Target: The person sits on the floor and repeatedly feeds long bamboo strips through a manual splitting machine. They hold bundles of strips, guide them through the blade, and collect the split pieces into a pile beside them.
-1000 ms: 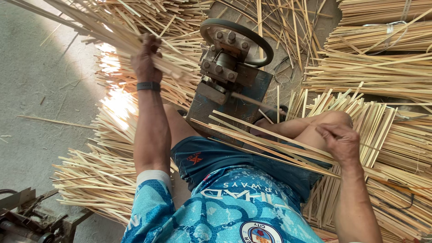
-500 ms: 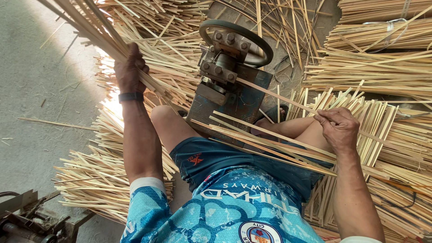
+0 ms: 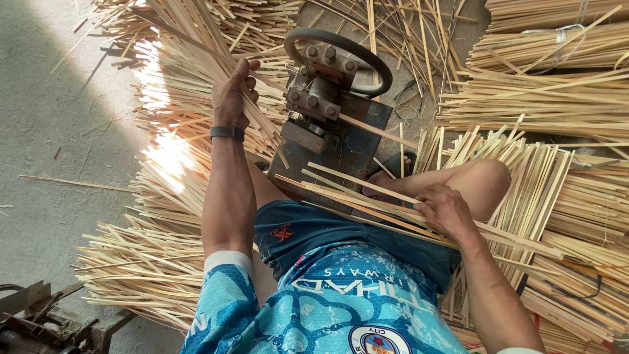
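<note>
Left hand point(image 3: 234, 98) grips a bundle of bamboo strips point(image 3: 196, 46); right hand point(image 3: 445, 211) fingers close on the strips across the lap point(image 3: 354, 196), near the metal splitting machine point(image 3: 331, 78)

A single head-worn camera looked steeply down from close above the seated person's lap. It faced forward over the metal machine point(image 3: 331, 105) and surrounding bamboo strips point(image 3: 524, 105). No second view existed.

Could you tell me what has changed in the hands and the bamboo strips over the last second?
The left hand, gripping a bundle of pale split bamboo strips, drew back toward the body. The right hand slid inward along the strips on the lap. The grey metal splitting machine stayed put.
</note>
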